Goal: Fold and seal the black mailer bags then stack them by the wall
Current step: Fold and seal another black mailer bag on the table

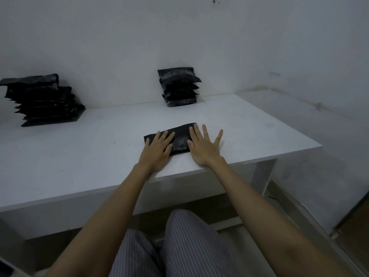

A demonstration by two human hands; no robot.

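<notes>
A folded black mailer bag lies flat on the white table near its front edge. My left hand presses on the bag's left part with straight fingers. My right hand lies flat with spread fingers, partly on the bag's right end and partly on the table. A neat stack of folded black bags stands against the wall behind. A wider pile of black mailer bags sits at the far left of the table by the wall.
The table's right edge ends beside a wall and a pale floor strip. My striped trouser legs are under the table's front edge. A table leg stands at the right front.
</notes>
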